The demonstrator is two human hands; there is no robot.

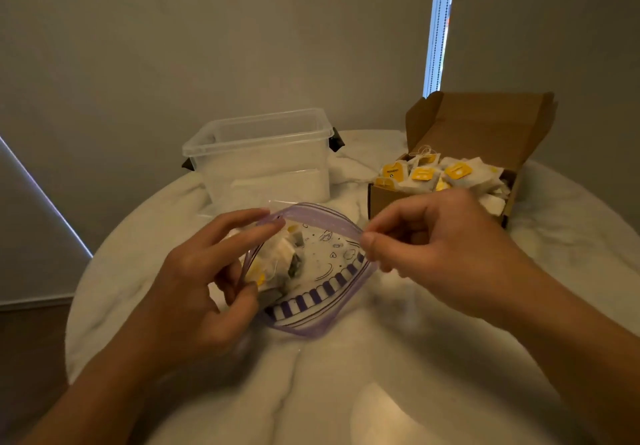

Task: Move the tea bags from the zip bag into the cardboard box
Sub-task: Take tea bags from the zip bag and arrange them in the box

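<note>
Tea bags [282, 257] sat in a small clump inside the zip bag [322, 271], toward its left side; the bag lay on the marble-look table [346, 375], mouth pulled open into a wide oval. Left hand [194, 292] pinched the left rim of the mouth, forefinger on the far edge, thumb on the near edge; right hand [433, 240] pinched the right end of the purple zip strip between thumb and curled fingers. Cardboard box [384, 202] stood just beyond the right hand, lid flap up, already heaped with yellow-tagged packets [446, 174]; clear plastic tub [263, 157] behind the bag, left of the box. Handling, my guess: packets light, soft, papery; strings and tags likely to tangle, so several could lift out together; a loose pinch on the paper body or a scoop of the clump should do; hard squeezing might tear them. Bag film looked thin, floppy, slick; probably needs one hand on the rim to stay open. Box looked near full; extras could slide off the heap.
</note>
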